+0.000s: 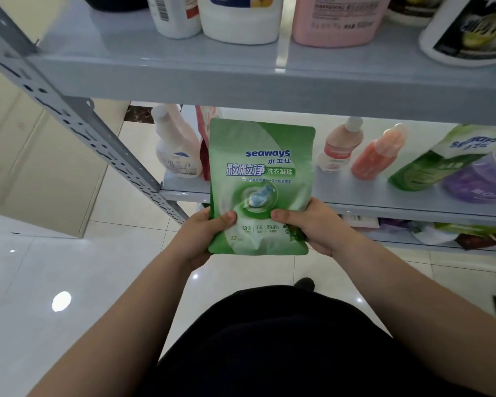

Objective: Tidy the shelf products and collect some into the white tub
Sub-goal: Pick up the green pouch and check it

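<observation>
A green detergent pouch [261, 173], printed "seaways" with a blue pod picture, is upright at the centre of the frame. The left hand [204, 233] and right hand [312, 224] grip its lower corners, thumbs on its front. Behind it on the middle shelf [384, 209] are a white spray bottle [175, 150] at left, a peach bottle [340, 147] and an orange bottle [378, 153] right of centre, and a second green pouch [430, 164] touching a purple pouch [481, 176] at far right.

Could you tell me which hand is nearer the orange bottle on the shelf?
Right. The right hand holds the green pouch below and left of the orange bottle; the left hand holds the pouch's far side.
</observation>
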`<state>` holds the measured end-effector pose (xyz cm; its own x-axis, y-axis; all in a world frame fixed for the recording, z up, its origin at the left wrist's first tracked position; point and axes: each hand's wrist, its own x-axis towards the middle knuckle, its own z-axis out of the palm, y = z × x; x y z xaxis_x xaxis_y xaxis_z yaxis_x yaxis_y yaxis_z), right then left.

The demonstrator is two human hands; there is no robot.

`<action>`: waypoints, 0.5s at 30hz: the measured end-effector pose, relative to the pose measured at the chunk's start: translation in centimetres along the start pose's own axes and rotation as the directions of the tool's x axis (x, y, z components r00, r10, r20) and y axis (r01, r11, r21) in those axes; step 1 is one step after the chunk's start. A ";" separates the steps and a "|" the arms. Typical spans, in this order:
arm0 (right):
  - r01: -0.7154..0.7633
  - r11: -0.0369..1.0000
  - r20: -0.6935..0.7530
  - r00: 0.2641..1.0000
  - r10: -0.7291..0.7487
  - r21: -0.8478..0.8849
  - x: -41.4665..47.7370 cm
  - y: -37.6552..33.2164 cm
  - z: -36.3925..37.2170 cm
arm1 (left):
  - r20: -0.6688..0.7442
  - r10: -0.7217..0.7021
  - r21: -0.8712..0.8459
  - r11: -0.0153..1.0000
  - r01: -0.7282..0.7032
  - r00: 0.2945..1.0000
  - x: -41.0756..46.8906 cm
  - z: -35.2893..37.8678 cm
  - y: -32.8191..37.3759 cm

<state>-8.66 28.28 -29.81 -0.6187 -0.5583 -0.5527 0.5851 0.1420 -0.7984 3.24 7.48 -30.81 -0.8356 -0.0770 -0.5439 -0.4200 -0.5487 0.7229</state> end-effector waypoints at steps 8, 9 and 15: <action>0.013 1.000 -0.244 0.970 -0.007 0.022 2.8 -0.7 -1.7 | -0.148 0.113 0.550 0.835 -0.013 0.983 3.8 1.5 1.8; 0.034 0.999 -0.267 0.963 -0.032 0.001 3.2 -0.8 -1.8 | -0.156 0.160 0.684 0.730 -0.011 0.975 4.1 1.5 2.1; 0.114 0.983 -0.409 0.898 -0.165 -0.147 6.9 -1.7 -2.0 | -0.006 0.317 0.997 0.078 -0.020 0.948 4.7 0.6 2.9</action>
<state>-15.03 25.84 -32.72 -0.8662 -0.1906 -0.4620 0.4276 0.1959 -0.8825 -2.07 6.03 -31.05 -0.9234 -0.2522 -0.2894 -0.3695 0.7884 0.4918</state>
